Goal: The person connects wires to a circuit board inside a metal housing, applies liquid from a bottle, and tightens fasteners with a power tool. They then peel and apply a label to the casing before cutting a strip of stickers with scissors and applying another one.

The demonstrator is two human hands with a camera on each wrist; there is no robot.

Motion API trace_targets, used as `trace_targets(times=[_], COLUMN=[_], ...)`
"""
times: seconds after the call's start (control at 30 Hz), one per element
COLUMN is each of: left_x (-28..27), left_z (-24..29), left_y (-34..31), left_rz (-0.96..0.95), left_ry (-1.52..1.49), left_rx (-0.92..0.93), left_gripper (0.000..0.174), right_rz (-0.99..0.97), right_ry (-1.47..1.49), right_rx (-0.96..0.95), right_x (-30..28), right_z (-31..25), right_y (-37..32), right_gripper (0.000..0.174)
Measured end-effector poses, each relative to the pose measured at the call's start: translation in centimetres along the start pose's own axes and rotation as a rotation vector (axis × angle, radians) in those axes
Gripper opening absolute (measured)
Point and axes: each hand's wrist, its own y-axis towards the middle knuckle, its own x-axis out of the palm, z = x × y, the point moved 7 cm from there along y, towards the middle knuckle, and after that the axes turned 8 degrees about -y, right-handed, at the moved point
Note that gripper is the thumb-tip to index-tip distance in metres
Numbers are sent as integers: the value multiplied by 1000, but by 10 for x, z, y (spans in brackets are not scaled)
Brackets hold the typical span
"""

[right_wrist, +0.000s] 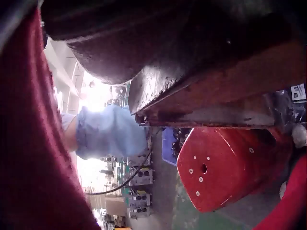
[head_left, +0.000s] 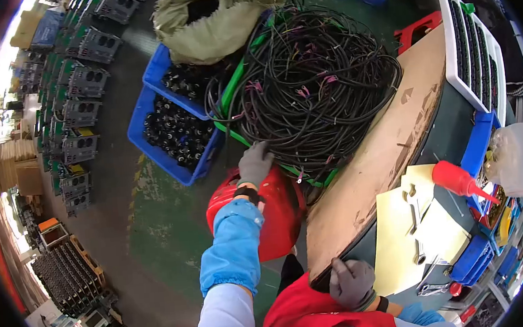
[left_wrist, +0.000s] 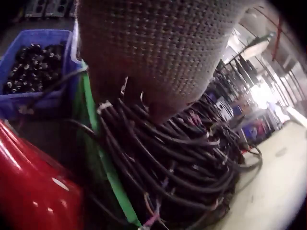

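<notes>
My left hand (head_left: 255,162), in a grey knitted glove, reaches over a red plastic stool (head_left: 281,217) to the near edge of a green crate (head_left: 228,92). A large tangled heap of black cables (head_left: 322,79) fills that crate, some with pink ends. In the left wrist view, the glove (left_wrist: 158,52) covers the upper middle, its fingers over the cables (left_wrist: 168,158); the fingertips are partly hidden. My right hand (head_left: 352,282), also gloved, rests loosely bent at the near corner of the workbench (head_left: 361,183), with no object showing in it.
Left of the crate stand blue bins (head_left: 179,176) of small black parts, beside a pale woven sack (head_left: 214,26). On the bench lie yellow paper (head_left: 393,239), a wrench (head_left: 416,219), a red squeeze bottle (head_left: 453,179) and a white rack (head_left: 474,54). Metal units (head_left: 86,79) line the left.
</notes>
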Motion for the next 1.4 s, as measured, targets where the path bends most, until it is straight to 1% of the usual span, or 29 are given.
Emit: trace_targets(times=[0.03,0.1,0.2,0.3,0.4,0.43,0.53,0.6,0.63,0.67,0.73,0.77,0.87,0.93,0.97,1.03,1.07,1.1,1.13,1.17,1.2,1.23,1.27,1.33,1.37,1.4], left_x=[10,28,38,42,33,20,-34,-81,-105,-130,-159,-164,-214,-242,-260,-307,-339,-372,-402,-430,-464,-487,-499,-513,-512,-508], left_z=[22,70,105,110,105,103,88,83,82,85,71,69,127,160,175,181,189,193,188,174,164,161,156,147,143,140], left_y=[3,9,25,38,35,31,-5,-31,-42,-53,-56,-60,-105,-146,-170,-224,-259,-295,-329,-361,-397,-436,-470,-524,-543,-553], left_rz=[9,36,-51,-84,-64,5,219,360,382,441,480,460,413,410,372,417,419,434,419,183,-46,-283,-274,-267,-433,-498], left_ry=[47,139,224,322,249,101,-256,-360,-500,-520,-761,-801,-953,-1089,-1297,-1383,-1441,-1416,-1474,-1622,-1632,-1624,-1653,-1703,-1750,-1791], left_rx=[56,184,-16,-34,47,88,104,152,162,171,217,241,304,343,362,421,570,652,661,782,857,931,907,874,873,866], left_gripper=[48,49,39,34,31,27,24,22,21,16,14,15,17,19,18,18,17,16,21,35,38,42,44,49,53,52], right_rz=[33,10,25,38,30,18,7,26,49,54,62,57,91,157,174,203,208,209,129,164,200,225,253,287,244,198], right_ry=[-24,2,-5,1,49,60,69,31,37,34,25,63,49,43,30,2,-5,-9,21,42,65,106,146,354,356,348], right_rx=[-18,-38,-52,-37,-38,-22,-1,-13,-12,-9,2,44,59,75,77,88,105,122,218,302,387,324,263,-118,-265,-417], right_x=[6,4,4,4,-2,-3,-4,-5,-7,-8,-9,-6,-8,-8,-10,-15,-16,-16,-10,-17,-23,-41,-57,-63,-65,-61], right_z=[3,4,7,6,6,7,4,4,3,3,1,1,-3,-8,-10,-11,-13,-16,-14,-24,-39,-77,-122,-212,-260,-306], right_y=[-5,-4,-4,-5,0,0,0,0,0,1,-1,-5,-7,-10,-12,-11,-12,-14,-16,-18,-20,-14,-11,-15,-24,-40], right_gripper=[34,33,31,30,29,29,29,30,30,30,30,30,28,25,24,23,23,23,28,35,43,51,60,74,72,70])
